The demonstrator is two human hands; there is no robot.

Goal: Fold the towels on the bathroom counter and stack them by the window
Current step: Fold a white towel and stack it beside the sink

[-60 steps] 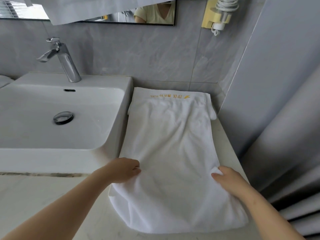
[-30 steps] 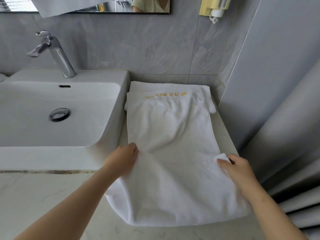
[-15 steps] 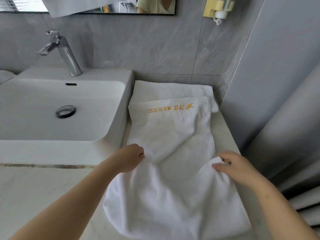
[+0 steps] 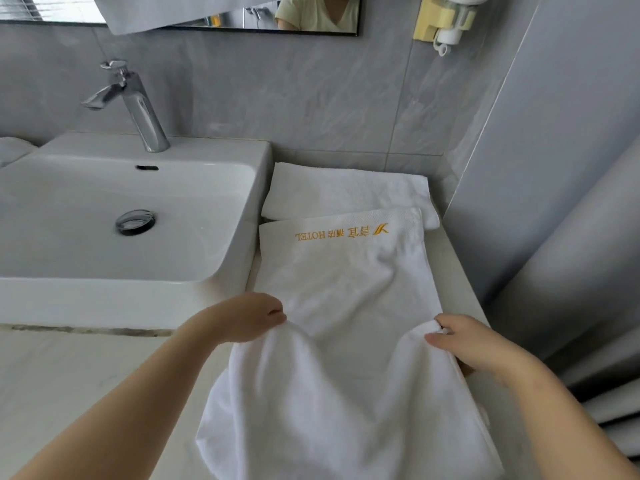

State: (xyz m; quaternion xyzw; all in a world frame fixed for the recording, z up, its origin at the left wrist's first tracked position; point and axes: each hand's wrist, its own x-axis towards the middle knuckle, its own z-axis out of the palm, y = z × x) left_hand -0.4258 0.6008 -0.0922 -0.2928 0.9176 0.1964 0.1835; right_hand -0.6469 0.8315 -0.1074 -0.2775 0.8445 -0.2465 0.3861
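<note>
While lying lengthwise on the pale counter (image 4: 457,271) just right of the sink (image 4: 221,258), gripped at mid-length on both edges and raised there into two humps: white towel (image 4: 346,299), gold lettering at its far end. Curled into the left edge, the left hand (image 4: 249,317); pinching the right edge between thumb and fingers, the right hand (image 4: 474,344). Just beyond the lettered end, a second folded towel (image 4: 346,192) against the grey wall (image 4: 294,98). Chrome tap (image 4: 138,105) behind the sink.
</note>
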